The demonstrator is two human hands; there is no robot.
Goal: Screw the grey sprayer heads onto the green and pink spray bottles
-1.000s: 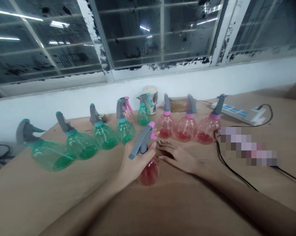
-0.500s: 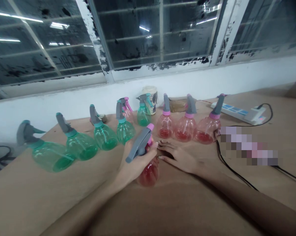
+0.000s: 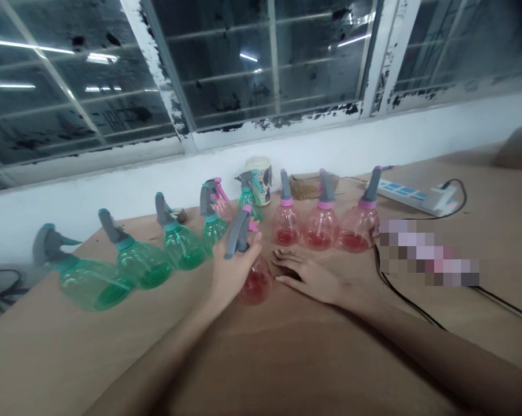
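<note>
Wooden table (image 3: 191, 358) below windows (image 3: 261, 63) — our left fingers grip a red spray bottle (image 3: 255, 282); our right fingers (image 3: 293, 264) spread loosely.

The paper cup (image 3: 264, 184) is cream with dark print. Gray sprayer heads (image 3: 328, 186) carry pink or teal collars (image 3: 325, 204).

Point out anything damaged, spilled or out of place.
The window frame looks damaged: dark patches break its white paint. One pink bottle stands oddly behind the green bottles, apart from the pink row. No spill shows.
</note>
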